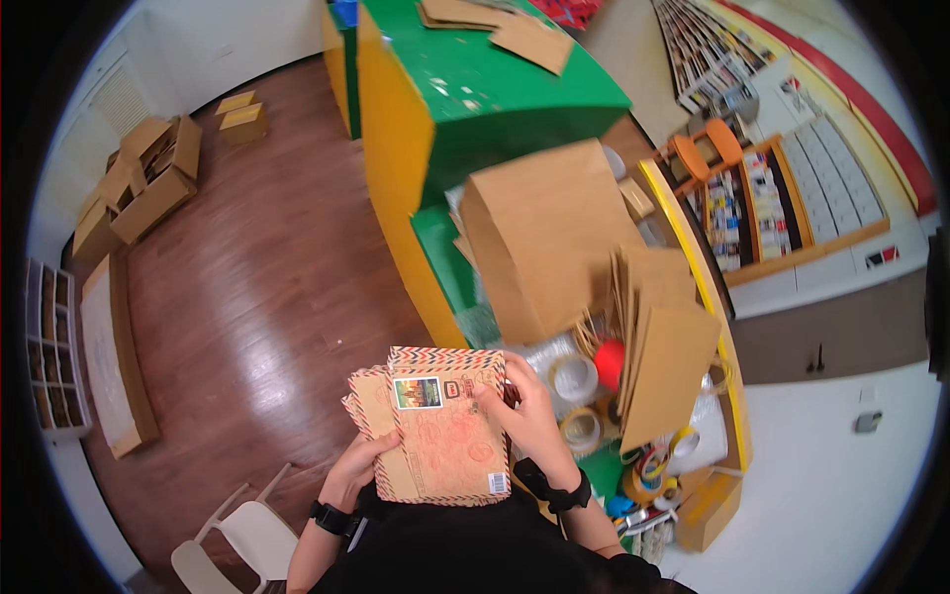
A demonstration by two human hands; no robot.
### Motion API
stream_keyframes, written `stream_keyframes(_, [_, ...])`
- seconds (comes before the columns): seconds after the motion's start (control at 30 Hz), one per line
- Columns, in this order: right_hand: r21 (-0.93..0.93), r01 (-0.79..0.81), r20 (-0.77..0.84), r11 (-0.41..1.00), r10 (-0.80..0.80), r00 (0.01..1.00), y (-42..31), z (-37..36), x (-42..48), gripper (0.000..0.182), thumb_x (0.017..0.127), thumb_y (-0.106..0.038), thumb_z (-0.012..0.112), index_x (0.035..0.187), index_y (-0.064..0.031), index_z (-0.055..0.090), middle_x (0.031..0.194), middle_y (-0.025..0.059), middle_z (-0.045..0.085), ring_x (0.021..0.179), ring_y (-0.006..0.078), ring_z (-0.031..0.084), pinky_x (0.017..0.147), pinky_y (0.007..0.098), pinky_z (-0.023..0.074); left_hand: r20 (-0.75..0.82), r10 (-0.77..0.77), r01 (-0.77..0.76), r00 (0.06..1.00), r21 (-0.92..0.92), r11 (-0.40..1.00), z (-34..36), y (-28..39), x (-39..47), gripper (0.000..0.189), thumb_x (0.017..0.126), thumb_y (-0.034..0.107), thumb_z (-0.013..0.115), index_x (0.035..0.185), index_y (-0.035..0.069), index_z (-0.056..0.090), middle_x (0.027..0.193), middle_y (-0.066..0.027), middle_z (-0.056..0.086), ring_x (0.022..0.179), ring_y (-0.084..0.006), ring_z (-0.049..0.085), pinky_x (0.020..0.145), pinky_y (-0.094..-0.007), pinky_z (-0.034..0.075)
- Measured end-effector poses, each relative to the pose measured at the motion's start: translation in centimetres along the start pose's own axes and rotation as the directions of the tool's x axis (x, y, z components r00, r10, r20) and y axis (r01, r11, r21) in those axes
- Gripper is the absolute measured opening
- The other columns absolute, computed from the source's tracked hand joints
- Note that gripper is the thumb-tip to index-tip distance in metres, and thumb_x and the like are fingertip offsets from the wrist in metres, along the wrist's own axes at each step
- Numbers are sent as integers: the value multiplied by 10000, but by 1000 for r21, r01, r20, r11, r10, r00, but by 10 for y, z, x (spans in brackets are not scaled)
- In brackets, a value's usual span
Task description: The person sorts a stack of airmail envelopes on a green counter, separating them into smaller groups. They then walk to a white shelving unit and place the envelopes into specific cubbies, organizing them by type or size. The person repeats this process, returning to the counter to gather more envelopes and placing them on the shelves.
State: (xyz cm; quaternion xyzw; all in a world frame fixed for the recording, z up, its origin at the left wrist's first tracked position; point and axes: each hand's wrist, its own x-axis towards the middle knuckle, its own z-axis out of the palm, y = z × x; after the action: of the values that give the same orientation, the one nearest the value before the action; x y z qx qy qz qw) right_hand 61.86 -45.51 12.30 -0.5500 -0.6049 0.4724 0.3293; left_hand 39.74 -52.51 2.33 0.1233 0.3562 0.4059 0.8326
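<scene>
Against my body I hold a stack of kraft airmail envelopes (450,438) with red and blue striped borders, fanned unevenly to the left. The top one bears a printed stamp picture (418,393), postmarks and a barcode label. My left hand (361,459) grips the left side, its thumb lying over the top face. My right hand (528,405) holds the upper right corner, with thumb in front and fingers curled over the edge. The undersides of the envelopes are hidden. Both wrists wear black bands.
Right of me, a green and yellow counter (438,271) carries a large kraft paper bag (549,237), cardboard sheets (668,364), tape rolls (574,379) and a red spool (609,364). A white chair (260,536) stands lower left. Opened cartons (159,185) sit on the wooden floor (297,282).
</scene>
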Motion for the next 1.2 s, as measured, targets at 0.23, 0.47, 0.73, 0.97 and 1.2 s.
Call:
stream_keyframes(0.23, [284,83,-237,955,-14,971,-51,61,88,108,853,-122,506,793,-33,495,739,-22,541,603,8,435,525,161,356,-196,87,-128,977,-205,970,-68,61,-3,505,830,175,534,1243,-10,311,1213,-123,433,1058,-209,478,879,-327,414])
stream_keyframes(0.47, [203,-15,172,979,-21,985,-110,127,138,88,858,-98,474,910,-31,499,782,36,556,704,54,518,587,211,420,-414,149,-275,898,-263,925,-128,94,-22,401,860,228,476,1182,-3,410,1109,-106,528,965,-192,537,829,-324,452])
stream_keyframes(0.73, [-92,363,302,927,-322,897,-99,202,201,282,785,-145,565,990,17,457,1002,150,442,868,224,493,747,295,411,-530,185,-434,827,-394,810,-143,131,-35,465,874,392,399,1153,25,456,1138,-87,522,930,-209,550,795,-343,466])
stream_keyframes(0.97, [-153,490,463,858,-375,803,-112,278,299,708,712,-313,657,1181,49,270,1195,224,278,1135,341,281,938,394,286,-613,312,-561,726,-265,784,-180,221,7,604,848,520,338,1230,53,370,1225,-117,444,1026,-232,496,825,-374,451])
stream_keyframes(1.2, [84,316,674,945,-287,681,-147,346,429,827,678,-295,710,1219,77,207,1200,219,335,1102,287,392,924,350,338,-640,471,-645,607,-50,763,-189,342,29,679,836,572,292,1254,39,333,1245,-115,416,1079,-207,446,880,-351,406])
